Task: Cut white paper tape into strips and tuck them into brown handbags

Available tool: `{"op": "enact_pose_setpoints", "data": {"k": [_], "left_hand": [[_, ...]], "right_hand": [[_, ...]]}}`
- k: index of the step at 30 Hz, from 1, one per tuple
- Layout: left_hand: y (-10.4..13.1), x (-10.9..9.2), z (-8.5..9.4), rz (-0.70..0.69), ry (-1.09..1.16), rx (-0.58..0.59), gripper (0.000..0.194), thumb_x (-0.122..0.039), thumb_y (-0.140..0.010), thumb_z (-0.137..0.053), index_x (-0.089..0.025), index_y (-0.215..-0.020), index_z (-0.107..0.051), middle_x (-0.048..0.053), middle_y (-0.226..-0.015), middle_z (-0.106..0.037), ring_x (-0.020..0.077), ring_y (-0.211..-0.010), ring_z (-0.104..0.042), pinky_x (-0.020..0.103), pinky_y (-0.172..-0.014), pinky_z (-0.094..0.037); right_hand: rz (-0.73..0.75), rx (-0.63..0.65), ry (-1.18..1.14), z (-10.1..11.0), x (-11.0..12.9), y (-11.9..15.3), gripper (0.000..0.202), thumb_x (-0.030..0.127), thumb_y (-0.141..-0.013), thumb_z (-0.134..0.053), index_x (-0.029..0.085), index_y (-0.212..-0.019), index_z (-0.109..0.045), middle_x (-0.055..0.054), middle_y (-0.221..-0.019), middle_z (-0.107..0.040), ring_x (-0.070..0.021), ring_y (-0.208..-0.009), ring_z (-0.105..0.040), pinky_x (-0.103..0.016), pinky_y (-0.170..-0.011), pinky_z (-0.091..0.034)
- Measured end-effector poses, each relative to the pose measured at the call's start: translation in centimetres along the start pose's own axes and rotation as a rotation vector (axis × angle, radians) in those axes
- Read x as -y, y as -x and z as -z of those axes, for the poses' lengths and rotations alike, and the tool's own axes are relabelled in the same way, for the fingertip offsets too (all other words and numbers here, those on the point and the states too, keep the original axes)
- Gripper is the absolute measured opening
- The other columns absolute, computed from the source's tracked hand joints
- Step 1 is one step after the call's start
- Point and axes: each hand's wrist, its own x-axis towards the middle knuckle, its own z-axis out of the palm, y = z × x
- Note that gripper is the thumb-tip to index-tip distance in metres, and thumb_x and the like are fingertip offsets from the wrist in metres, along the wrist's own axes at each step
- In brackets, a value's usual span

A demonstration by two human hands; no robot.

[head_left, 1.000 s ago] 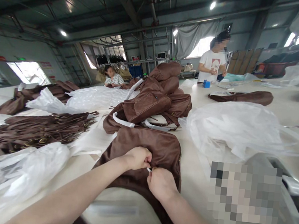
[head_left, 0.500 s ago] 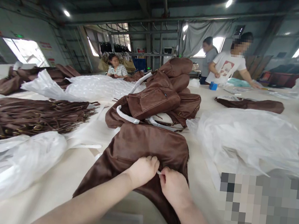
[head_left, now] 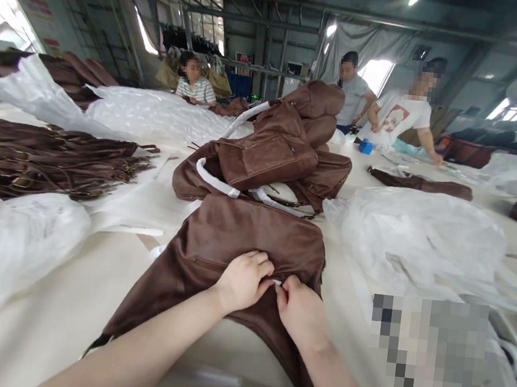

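Note:
A brown leather bag (head_left: 254,230) lies flat on the pale table in front of me, its two ends spreading toward me. Both hands rest over its middle, close together. My left hand (head_left: 244,280) has its fingers curled, with thumb and forefinger pinched at one end of a small white piece (head_left: 277,281). From the other side, my right hand (head_left: 302,312) pinches the same piece between thumb and forefinger. A zipper line runs across the bag left of my left hand. What lies under my fingers is hidden.
Stacked brown bags (head_left: 267,151) with white-wrapped handles stand just behind. Brown straps (head_left: 44,162) and clear plastic (head_left: 16,254) lie at the left, more plastic (head_left: 420,235) at the right. Three people are across the table, one beside a blue box (head_left: 365,146).
The view has shifted a little, so the table and bags sit higher and further left. Both hands remain at the small white piece, with only slight finger movement.

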Motion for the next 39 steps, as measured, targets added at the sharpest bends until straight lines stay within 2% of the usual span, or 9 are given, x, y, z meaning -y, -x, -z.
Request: {"op": "enact_pose_setpoints", "data": {"k": [5,8,10,14,16,19,22,27,39], "left_hand": [[-0.4,-0.8,-1.7,0.116,-0.067,-0.033,0.005,-0.02,-0.083,-0.054,-0.018,-0.088,-0.056,0.008,-0.094,-0.058,0.0246,-0.088,-0.058,0.039,-0.083,-0.049],[-0.8,-1.4,-2.2,0.259,-0.074,-0.088,0.019,-0.015,-0.077,-0.056,-0.016,-0.096,-0.055,0.012,-0.1,-0.057,0.0287,-0.092,-0.058,0.044,-0.083,-0.049],[-0.8,-1.0,-1.8,0.239,-0.023,-0.149,0.034,-0.013,-0.07,-0.06,-0.015,-0.104,-0.053,0.016,-0.112,-0.055,0.0322,-0.105,-0.055,0.049,-0.092,-0.046],[0.3,2.3,0.7,-0.015,0.141,-0.222,0.065,-0.018,-0.068,-0.064,-0.017,-0.13,-0.044,0.017,-0.148,-0.033,0.0326,-0.136,-0.033,0.05,-0.111,-0.034],[0.8,4.5,1.8,0.04,0.132,-0.342,0.06,-0.022,-0.078,-0.057,-0.015,-0.135,-0.041,0.017,-0.153,-0.028,0.0309,-0.142,-0.027,0.049,-0.114,-0.03],[1.1,6.6,2.3,0.199,0.034,-0.488,0.05,-0.029,-0.088,-0.05,-0.012,-0.134,-0.043,0.02,-0.148,-0.037,0.0323,-0.14,-0.03,0.053,-0.115,-0.026],[0.9,6.9,2.0,0.194,-0.052,-0.45,0.054,-0.036,-0.089,-0.051,-0.011,-0.136,-0.043,0.02,-0.148,-0.039,0.0326,-0.141,-0.03,0.054,-0.117,-0.022],[0.9,6.3,1.8,0.2,-0.063,-0.43,0.052,-0.036,-0.09,-0.051,-0.011,-0.134,-0.046,0.018,-0.148,-0.039,0.0309,-0.141,-0.031,0.051,-0.117,-0.022],[1.1,6.5,1.6,0.165,-0.014,-0.403,0.051,-0.031,-0.088,-0.053,-0.01,-0.134,-0.047,0.018,-0.149,-0.037,0.0311,-0.141,-0.029,0.051,-0.118,-0.021]], "right_hand": [[-0.004,-0.032,0.032,0.0,0.7,0.8,0.008,0.022,-0.09,-0.05,0.02,-0.084,-0.056,-0.006,-0.079,-0.071,-0.0205,-0.073,-0.069,-0.029,-0.059,-0.039],[0.017,-0.046,0.063,-0.3,1.1,1.0,0.013,0.023,-0.093,-0.048,0.019,-0.084,-0.057,-0.006,-0.076,-0.069,-0.0208,-0.07,-0.068,-0.029,-0.058,-0.04],[0.057,-0.092,0.027,-0.4,1.0,1.1,0.013,0.022,-0.093,-0.048,0.02,-0.084,-0.057,-0.005,-0.077,-0.068,-0.0201,-0.072,-0.067,-0.029,-0.062,-0.042],[0.274,-0.226,-0.076,-0.1,0.6,0.8,0.012,0.016,-0.092,-0.05,0.02,-0.1,-0.059,-0.005,-0.096,-0.066,-0.0189,-0.091,-0.064,-0.028,-0.081,-0.045],[0.403,-0.233,-0.026,0.3,0.9,0.4,0.017,0.017,-0.095,-0.049,0.02,-0.108,-0.059,-0.006,-0.101,-0.065,-0.019,-0.094,-0.062,-0.029,-0.084,-0.045],[0.562,-0.161,0.192,0.8,1.9,-0.5,0.017,0.015,-0.096,-0.046,0.019,-0.105,-0.06,-0.006,-0.096,-0.065,-0.02,-0.087,-0.062,-0.031,-0.076,-0.048],[0.648,-0.067,0.409,1.1,3.3,-1.4,0.017,0.009,-0.093,-0.047,0.018,-0.094,-0.061,-0.006,-0.088,-0.063,-0.0214,-0.08,-0.062,-0.032,-0.066,-0.049],[0.677,-0.015,0.513,1.4,4.5,-2.1,0.02,0.004,-0.09,-0.044,0.014,-0.091,-0.062,-0.011,-0.085,-0.063,-0.0227,-0.075,-0.062,-0.032,-0.061,-0.048],[0.762,0.116,0.559,3.3,2.4,-2.3,0.024,0.006,-0.092,-0.04,0.012,-0.093,-0.064,-0.013,-0.087,-0.063,-0.0236,-0.075,-0.061,-0.031,-0.059,-0.043]]}}
